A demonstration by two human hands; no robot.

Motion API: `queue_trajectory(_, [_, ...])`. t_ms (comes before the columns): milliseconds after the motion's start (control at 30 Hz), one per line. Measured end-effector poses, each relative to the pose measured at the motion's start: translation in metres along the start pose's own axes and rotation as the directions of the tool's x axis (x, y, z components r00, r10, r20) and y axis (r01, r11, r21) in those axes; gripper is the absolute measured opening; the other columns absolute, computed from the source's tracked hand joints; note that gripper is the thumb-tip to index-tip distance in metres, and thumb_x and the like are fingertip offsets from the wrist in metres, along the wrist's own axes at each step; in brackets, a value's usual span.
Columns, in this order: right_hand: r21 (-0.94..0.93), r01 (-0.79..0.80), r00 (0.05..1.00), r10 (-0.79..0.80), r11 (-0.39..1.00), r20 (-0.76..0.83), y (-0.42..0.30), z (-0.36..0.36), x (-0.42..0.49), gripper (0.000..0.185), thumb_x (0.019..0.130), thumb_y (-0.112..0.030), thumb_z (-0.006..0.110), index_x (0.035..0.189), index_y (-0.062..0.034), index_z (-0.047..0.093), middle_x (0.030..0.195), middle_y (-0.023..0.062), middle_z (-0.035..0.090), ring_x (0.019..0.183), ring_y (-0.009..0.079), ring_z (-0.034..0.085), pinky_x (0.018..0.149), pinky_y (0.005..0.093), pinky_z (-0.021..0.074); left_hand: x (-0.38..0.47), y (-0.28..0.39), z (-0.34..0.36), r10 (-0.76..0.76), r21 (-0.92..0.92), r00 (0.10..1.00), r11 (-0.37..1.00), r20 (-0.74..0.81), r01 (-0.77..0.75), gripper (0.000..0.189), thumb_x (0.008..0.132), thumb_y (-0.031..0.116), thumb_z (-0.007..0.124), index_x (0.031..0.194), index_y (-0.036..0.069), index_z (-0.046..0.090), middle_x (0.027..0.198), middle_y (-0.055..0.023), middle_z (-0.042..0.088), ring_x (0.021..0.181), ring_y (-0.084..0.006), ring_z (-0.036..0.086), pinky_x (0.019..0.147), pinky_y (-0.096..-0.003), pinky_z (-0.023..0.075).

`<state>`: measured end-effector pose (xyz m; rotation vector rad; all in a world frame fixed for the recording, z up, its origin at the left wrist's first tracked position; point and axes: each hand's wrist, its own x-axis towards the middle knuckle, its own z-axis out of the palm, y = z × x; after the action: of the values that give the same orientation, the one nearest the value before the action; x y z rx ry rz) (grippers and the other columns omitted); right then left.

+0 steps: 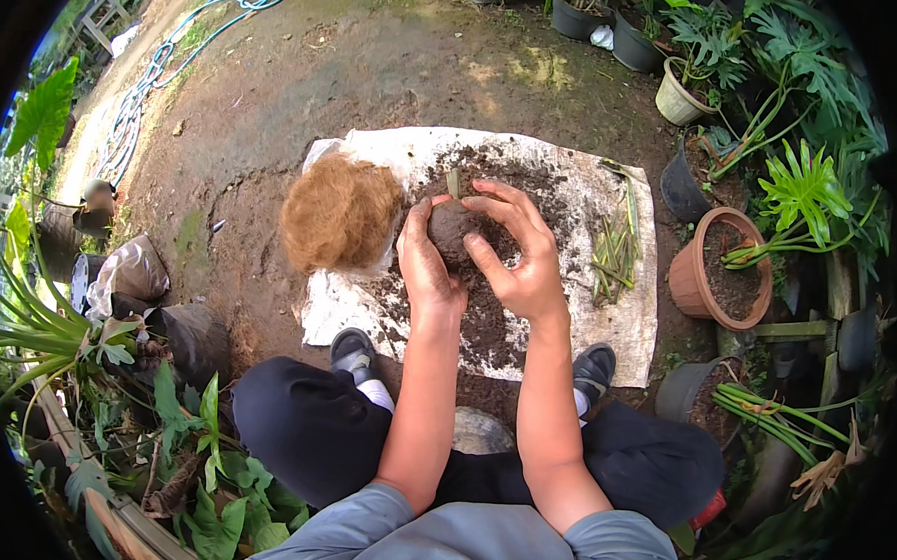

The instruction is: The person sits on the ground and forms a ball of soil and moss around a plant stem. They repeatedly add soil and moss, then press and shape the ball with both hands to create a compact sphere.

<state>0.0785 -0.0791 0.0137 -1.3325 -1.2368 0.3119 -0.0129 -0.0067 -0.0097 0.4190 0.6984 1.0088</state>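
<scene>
A round ball of dark, damp soil (450, 227) sits between my two hands, with a short pale green plant stem (454, 182) sticking out of its far side. My left hand (426, 258) cups the ball along its left side and underneath. Curved around the right side, my right hand (518, 251) has its thumb against the soil and its fingers spread. Below lies a white woven sheet (624, 347) strewn with loose dark soil (488, 338). A fluffy heap of brown coconut fibre (340, 213) rests left of my hands. Cut green leaf pieces (616, 254) lie at the sheet's right.
Potted plants line the right, including a terracotta-coloured pot (685, 277) and a black pot (688, 179). At left stand a black grow bag (188, 344) and a clear plastic bag (133, 271). A blue hose (140, 91) lies coiled on the bare ground (260, 93).
</scene>
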Motion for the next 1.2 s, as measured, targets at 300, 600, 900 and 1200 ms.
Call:
queue_trajectory(300, [-0.168,0.063,0.991,-0.082,0.984,-0.104,-0.012,0.002,0.004,0.014,0.083,-0.005,0.075,0.096,-0.0009,0.073,0.096,0.0137,0.073,0.091,0.0289,0.073,0.080,0.0364,0.0581,0.000,0.000,0.001,0.077,0.053,0.997,0.996,-0.025,-0.076,0.028,0.101,0.024,0.050,0.104,0.000,0.065,0.089,-0.0079,0.067,0.076,-0.0176,0.066,0.070,-0.0329,0.0556])
queue_trajectory(600, [-0.277,0.104,0.994,-0.105,0.955,0.015,-0.015,-0.008,0.001,0.015,0.078,-0.005,0.078,0.093,-0.0028,0.076,0.107,0.0140,0.073,0.097,0.0301,0.072,0.084,0.0380,0.0584,0.002,-0.002,-0.001,0.124,0.072,0.992,0.990,-0.034,-0.121,0.027,0.101,0.024,0.051,0.103,0.001,0.065,0.089,-0.0074,0.067,0.077,-0.0178,0.066,0.070,-0.0333,0.0544])
queue_trajectory(900, [-0.124,0.008,0.999,-0.013,0.992,-0.040,-0.027,-0.012,0.000,0.012,0.090,-0.008,0.068,0.087,0.0033,0.066,0.124,0.0189,0.064,0.115,0.0295,0.064,0.091,0.0398,0.0539,0.002,-0.001,0.000,0.034,0.001,0.999,0.999,-0.042,-0.034,0.028,0.100,0.027,0.052,0.102,0.003,0.065,0.090,-0.0095,0.069,0.081,-0.0207,0.067,0.073,-0.0361,0.0551])
queue_trajectory(1200, [-0.348,-0.138,0.901,-0.029,0.927,-0.433,-0.012,-0.036,0.006,0.045,0.092,-0.022,0.072,0.130,-0.0018,0.059,0.146,0.0236,0.046,0.139,0.0377,0.041,0.113,0.0508,0.0355,0.003,0.005,-0.001,-0.012,-0.039,0.999,0.999,-0.038,0.011,0.032,0.100,0.031,0.049,0.105,0.004,0.065,0.094,-0.0106,0.070,0.084,-0.0243,0.069,0.076,-0.0406,0.0573])
